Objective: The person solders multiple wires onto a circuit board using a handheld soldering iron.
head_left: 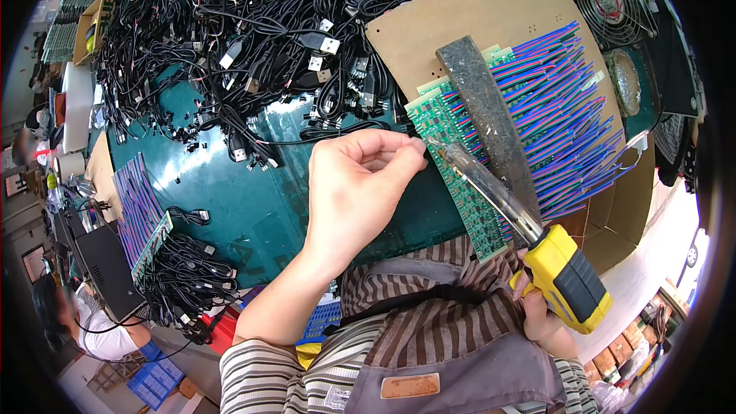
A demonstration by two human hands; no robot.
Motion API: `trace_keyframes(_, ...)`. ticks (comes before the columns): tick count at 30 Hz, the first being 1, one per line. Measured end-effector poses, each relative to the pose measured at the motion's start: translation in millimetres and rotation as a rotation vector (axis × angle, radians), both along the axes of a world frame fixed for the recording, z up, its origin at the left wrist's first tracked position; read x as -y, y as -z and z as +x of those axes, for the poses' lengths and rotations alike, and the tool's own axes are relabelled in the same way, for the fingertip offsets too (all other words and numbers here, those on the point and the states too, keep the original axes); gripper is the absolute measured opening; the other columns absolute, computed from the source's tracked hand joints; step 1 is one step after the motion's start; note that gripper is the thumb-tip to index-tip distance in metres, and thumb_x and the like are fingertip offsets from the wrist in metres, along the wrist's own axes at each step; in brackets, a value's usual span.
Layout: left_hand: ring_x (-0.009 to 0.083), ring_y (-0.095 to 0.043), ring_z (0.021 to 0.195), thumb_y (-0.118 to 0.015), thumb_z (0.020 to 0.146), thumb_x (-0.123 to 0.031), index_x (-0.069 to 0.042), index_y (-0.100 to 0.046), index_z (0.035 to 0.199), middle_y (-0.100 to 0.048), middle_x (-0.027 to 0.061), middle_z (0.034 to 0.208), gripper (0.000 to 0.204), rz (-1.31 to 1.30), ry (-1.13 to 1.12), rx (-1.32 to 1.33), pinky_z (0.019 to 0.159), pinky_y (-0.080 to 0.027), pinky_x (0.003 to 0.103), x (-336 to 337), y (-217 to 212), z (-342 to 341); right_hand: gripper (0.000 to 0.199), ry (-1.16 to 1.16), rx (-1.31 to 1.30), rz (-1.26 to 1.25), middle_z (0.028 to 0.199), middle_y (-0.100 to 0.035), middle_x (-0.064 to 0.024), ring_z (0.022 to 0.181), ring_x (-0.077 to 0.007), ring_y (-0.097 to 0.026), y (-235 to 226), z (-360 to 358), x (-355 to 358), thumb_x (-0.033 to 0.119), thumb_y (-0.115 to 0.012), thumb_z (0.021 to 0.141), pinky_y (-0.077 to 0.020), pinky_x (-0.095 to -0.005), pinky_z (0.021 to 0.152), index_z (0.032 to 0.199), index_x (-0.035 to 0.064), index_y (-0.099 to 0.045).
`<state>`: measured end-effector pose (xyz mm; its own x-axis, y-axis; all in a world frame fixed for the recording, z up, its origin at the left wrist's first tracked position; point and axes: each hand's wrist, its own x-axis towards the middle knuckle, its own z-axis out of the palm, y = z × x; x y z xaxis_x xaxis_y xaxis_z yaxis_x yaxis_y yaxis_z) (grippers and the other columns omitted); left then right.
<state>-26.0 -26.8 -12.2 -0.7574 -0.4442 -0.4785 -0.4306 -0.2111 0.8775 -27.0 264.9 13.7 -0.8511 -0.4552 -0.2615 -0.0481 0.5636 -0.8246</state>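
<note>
The green circuit board strip (452,161) lies on a brown board (475,15); the left hand (360,184) pinches just left of it; the right hand (540,314) holds a yellow-handled soldering iron (521,218), tip on it; black cables (253,38) heap beyond.

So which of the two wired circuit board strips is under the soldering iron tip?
The right-hand green strip on the brown board, weighted by a dark bar. The other lies far left, beside cable bundles.

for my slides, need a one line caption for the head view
Right hand holds a yellow soldering iron to a green circuit board strip; left hand pinches beside it.
</note>
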Motion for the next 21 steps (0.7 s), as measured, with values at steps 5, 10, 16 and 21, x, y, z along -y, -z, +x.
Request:
trace_keyframes(5, 0.0135, -0.069, 0.074, -0.069, 0.086, -0.004, 0.008, -0.070, 0.091, -0.072, 0.0112, 0.082, 0.013, -0.013, 0.013, 0.004, 0.071, -0.054, 0.023, 1, 0, -1, 0.031, 0.060, 0.054, -0.021, 0.088, -0.065, -0.0119, 0.077, -0.0310, -0.066, -1, 0, 2, 0.018, -0.070, 0.066, -0.0544, -0.0392, 0.073, 0.093, 0.0030, -0.067)
trace_keyframes(10, 0.0130, -0.069, 0.073, -0.069, 0.086, -0.003, 0.008, -0.069, 0.089, -0.071, 0.0110, 0.081, 0.011, -0.012, 0.007, 0.007, 0.070, -0.054, 0.022, 1, 0, -1, 0.030, -0.030, 0.031, 0.102, 0.084, -0.063, -0.0119, 0.075, -0.0312, -0.065, -4, 0, -5, 0.015, -0.070, 0.062, -0.0536, -0.0389, 0.070, 0.090, 0.0036, -0.065)
trace_keyframes(16, 0.0125, -0.069, 0.072, -0.070, 0.085, -0.002, 0.007, -0.069, 0.088, -0.071, 0.0101, 0.080, 0.010, 0.011, 0.011, -0.003, 0.070, -0.054, 0.022, 4, 0, -1, 0.027, -0.063, -0.032, 0.112, 0.082, -0.060, -0.0114, 0.071, -0.0307, -0.063, -2, 3, -4, 0.016, -0.070, 0.064, -0.0517, -0.0385, 0.066, 0.088, 0.0045, -0.066)
trace_keyframes(21, 0.0123, -0.068, 0.072, -0.069, 0.085, -0.002, 0.007, -0.070, 0.088, -0.071, 0.0097, 0.080, 0.009, 0.013, 0.022, 0.008, 0.070, -0.054, 0.022, 4, -2, -3, 0.025, 0.064, 0.099, 0.041, 0.086, -0.061, -0.0127, 0.075, -0.0312, -0.062, -7, 2, -3, 0.017, -0.068, 0.068, -0.0498, -0.0385, 0.068, 0.091, 0.0059, -0.068)
